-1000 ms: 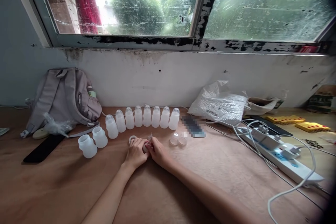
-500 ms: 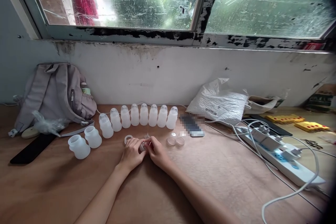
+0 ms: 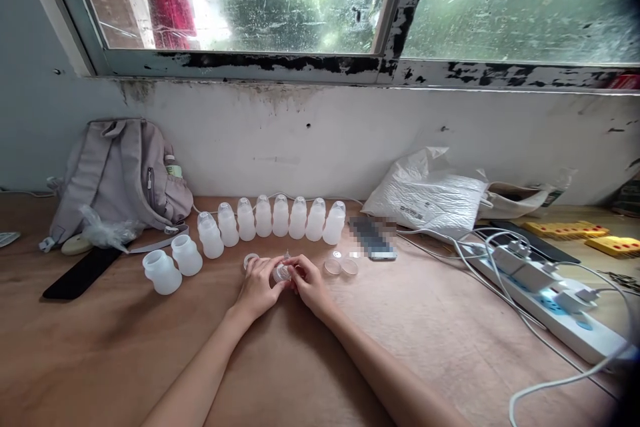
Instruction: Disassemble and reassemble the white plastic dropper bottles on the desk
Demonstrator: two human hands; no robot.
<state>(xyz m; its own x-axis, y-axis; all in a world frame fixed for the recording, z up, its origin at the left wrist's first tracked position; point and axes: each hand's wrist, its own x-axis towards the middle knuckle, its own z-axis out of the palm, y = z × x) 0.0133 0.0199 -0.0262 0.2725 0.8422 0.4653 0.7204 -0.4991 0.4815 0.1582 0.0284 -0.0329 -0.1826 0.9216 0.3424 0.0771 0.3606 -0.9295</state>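
Note:
My left hand [image 3: 261,285] and my right hand [image 3: 307,282] meet over the wooden table, fingers closed around a small whitish bottle ring [image 3: 281,273]. Fingers cover much of its edge. Just beyond it a small clear pointed piece [image 3: 287,255] shows, perhaps a nipple. Another white ring [image 3: 249,259] lies partly behind my left hand. To the right of my right hand, two clear round caps [image 3: 333,267] rest side by side, with small white pieces [image 3: 337,255] behind them. Two open frosted bottles [image 3: 163,273] stand at the left, beside a curved row of several capped baby bottles [image 3: 263,217].
A grey backpack [image 3: 123,167] leans on the wall, with a black flat object [image 3: 83,277] and a crumpled plastic bag [image 3: 107,230] before it. At right are a phone [image 3: 377,243], a silver-white parcel bag [image 3: 425,193], a power strip [image 3: 565,317] with loose cables, and yellow blocks [image 3: 560,230].
The view has swung slightly left, so everything sits farther right. The ring between my hands shows more of its round face, and my right fingers have shifted slightly on it.

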